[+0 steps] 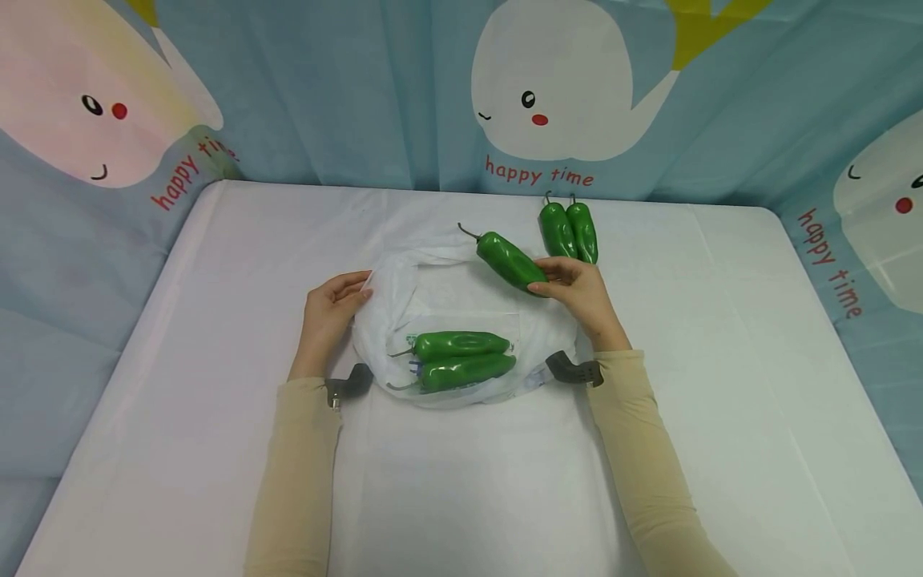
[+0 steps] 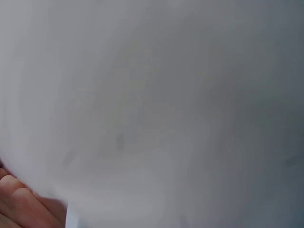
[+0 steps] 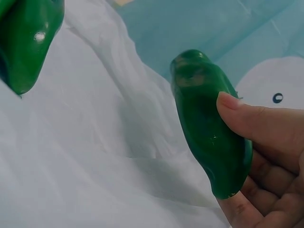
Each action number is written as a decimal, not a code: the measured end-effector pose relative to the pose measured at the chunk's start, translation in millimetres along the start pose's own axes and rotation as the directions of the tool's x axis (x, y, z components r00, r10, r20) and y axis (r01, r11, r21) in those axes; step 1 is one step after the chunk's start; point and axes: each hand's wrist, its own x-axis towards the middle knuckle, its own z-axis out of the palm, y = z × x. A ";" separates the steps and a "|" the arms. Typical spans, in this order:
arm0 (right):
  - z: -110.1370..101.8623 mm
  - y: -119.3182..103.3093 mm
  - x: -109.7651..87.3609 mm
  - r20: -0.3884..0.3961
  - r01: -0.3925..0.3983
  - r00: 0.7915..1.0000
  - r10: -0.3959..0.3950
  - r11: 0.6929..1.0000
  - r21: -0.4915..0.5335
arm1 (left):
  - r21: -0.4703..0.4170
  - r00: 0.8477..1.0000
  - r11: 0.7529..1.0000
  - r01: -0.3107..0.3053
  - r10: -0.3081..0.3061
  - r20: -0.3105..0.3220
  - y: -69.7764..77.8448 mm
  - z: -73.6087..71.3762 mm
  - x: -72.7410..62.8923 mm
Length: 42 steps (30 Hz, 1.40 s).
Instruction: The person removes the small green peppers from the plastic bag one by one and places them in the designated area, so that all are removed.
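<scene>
A white plastic bag [image 1: 389, 296] lies spread on the table with its mouth wide. Two green peppers [image 1: 463, 344] rest side by side in its near part, stems to the left. At the bag's left edge, my left hand [image 1: 333, 308] pinches the plastic between thumb and fingers. My right hand [image 1: 577, 292] grips another green pepper [image 1: 508, 258] by its lower end, over the bag's far right part, stem pointing up and left. The right wrist view shows the thumb [image 3: 237, 111] across this pepper [image 3: 204, 128]. Pale bag plastic [image 2: 152, 104] covers most of the left wrist view.
Two more green peppers [image 1: 568, 228] lie at the table's far edge, just beyond my right hand. A white cloth covers the table [image 1: 721, 361]. Behind it hangs a blue curtain [image 1: 346, 96] printed with whales. Dark wrist mounts [image 1: 573, 369] sit near the bag's sides.
</scene>
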 end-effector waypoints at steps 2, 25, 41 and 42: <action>-0.3 0.4 -0.2 -0.007 0.006 1.000 -0.005 1.000 0.006 | -0.002 1.000 1.000 0.000 0.000 0.000 0.1 0.3 0.2; -4.5 0.4 0.8 -0.114 0.000 0.994 0.002 1.000 0.020 | 0.004 1.000 1.000 0.009 -0.009 0.012 0.5 0.2 0.1; -7.6 0.5 0.3 -0.188 -0.003 0.982 0.018 0.997 0.078 | 0.003 1.000 1.000 0.022 -0.022 0.013 1.1 0.6 0.6; -7.8 0.3 0.3 -0.194 -0.007 0.981 0.021 0.997 0.073 | 0.002 1.000 1.000 0.022 -0.022 0.013 1.1 0.6 0.6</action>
